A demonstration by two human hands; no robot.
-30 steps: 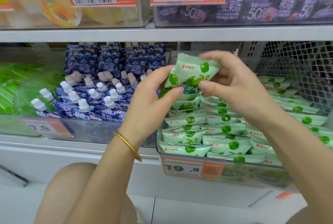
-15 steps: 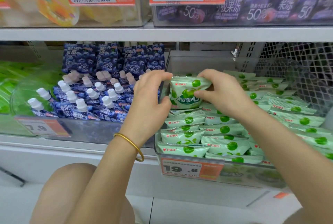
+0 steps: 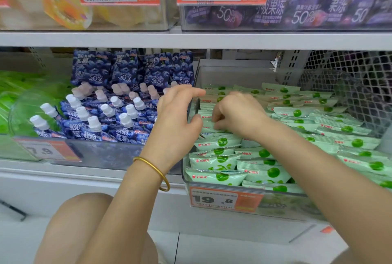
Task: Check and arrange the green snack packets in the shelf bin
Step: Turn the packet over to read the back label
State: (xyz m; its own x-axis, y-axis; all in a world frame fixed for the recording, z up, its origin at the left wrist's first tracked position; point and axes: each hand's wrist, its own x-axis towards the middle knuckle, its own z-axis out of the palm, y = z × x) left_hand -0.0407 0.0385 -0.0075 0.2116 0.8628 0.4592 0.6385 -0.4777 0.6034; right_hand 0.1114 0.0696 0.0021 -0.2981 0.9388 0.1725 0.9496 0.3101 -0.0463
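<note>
Now both hands are low at the left side of the clear bin (image 3: 250,75), where the green packet (image 3: 209,129) lies on the left stack. The right hand (image 3: 237,115) has its fingers curled onto it, prob. tucking it flat w/ the other packets (image 3: 214,176). The left hand (image 3: 178,119) is loose, fingers mostly straight above the bin's wall, thumb touching the packet's edge, likely to steady it & keep the row square.

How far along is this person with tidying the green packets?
Done: the front rows lie neatly overlapped in the bin. In hand: the right hand pinches one green packet in the left column, with the left hand beside it. Left: the back-right packets look uneven.
</note>
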